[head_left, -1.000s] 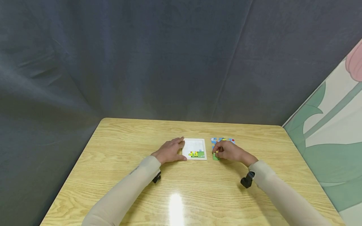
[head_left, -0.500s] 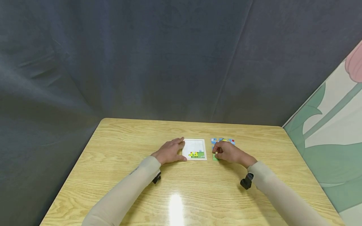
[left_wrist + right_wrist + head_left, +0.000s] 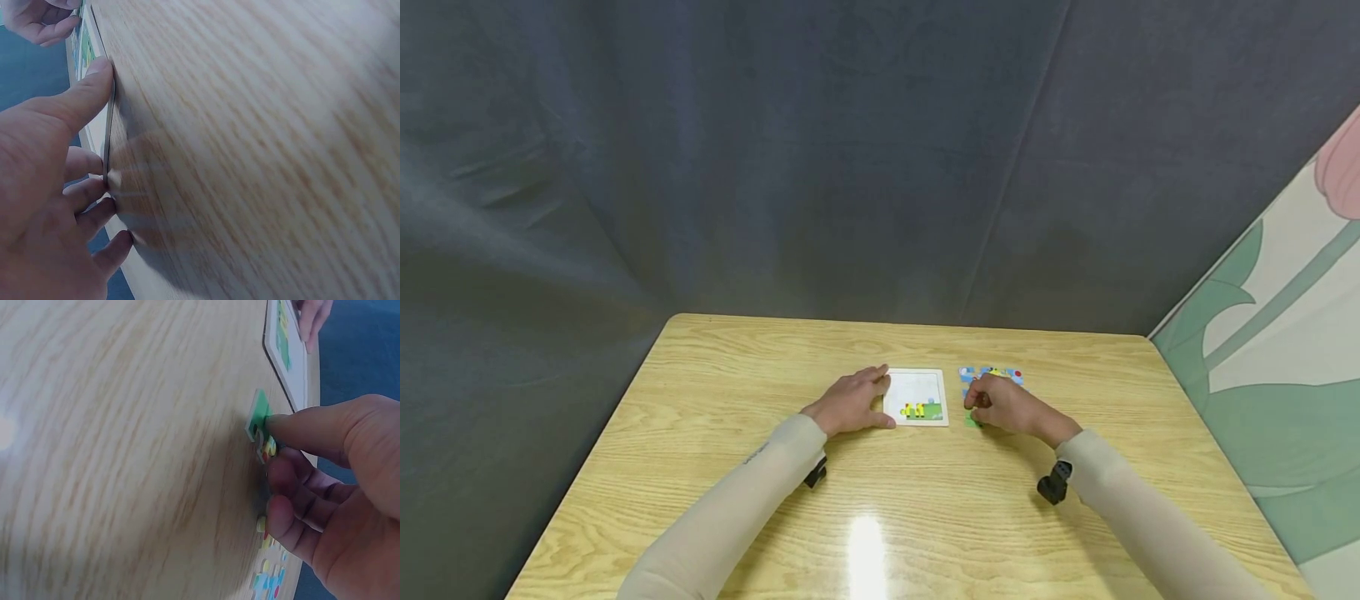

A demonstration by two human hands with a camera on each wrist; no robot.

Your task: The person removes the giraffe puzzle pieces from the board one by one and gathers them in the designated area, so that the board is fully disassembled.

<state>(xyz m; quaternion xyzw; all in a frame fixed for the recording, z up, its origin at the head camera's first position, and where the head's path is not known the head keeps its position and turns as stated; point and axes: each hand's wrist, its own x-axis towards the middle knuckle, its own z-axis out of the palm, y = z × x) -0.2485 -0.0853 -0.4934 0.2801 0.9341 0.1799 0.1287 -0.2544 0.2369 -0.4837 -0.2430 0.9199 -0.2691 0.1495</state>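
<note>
A white puzzle tray (image 3: 913, 386) lies on the table with a joined green and yellow section (image 3: 932, 411) along its bottom right. My left hand (image 3: 848, 402) rests at the tray's left edge, thumb and fingers spread; the left wrist view shows the thumb (image 3: 98, 72) on the rim. Right of the tray, my right hand (image 3: 1007, 403) pinches a green puzzle piece (image 3: 257, 415) between thumb and index finger. The piece stands tilted, and its yellow and red end (image 3: 269, 449) is partly hidden behind the fingertips.
Loose blue, yellow and red puzzle pieces (image 3: 1017, 373) lie behind the right hand, partly covered by it. The wooden table (image 3: 730, 367) ends at a dark curtain (image 3: 850, 167). A flower-patterned panel (image 3: 1285, 358) stands to the right.
The green piece under the right hand has tipped up, so less of its face shows from above. The left hand and tray have stayed put.
</note>
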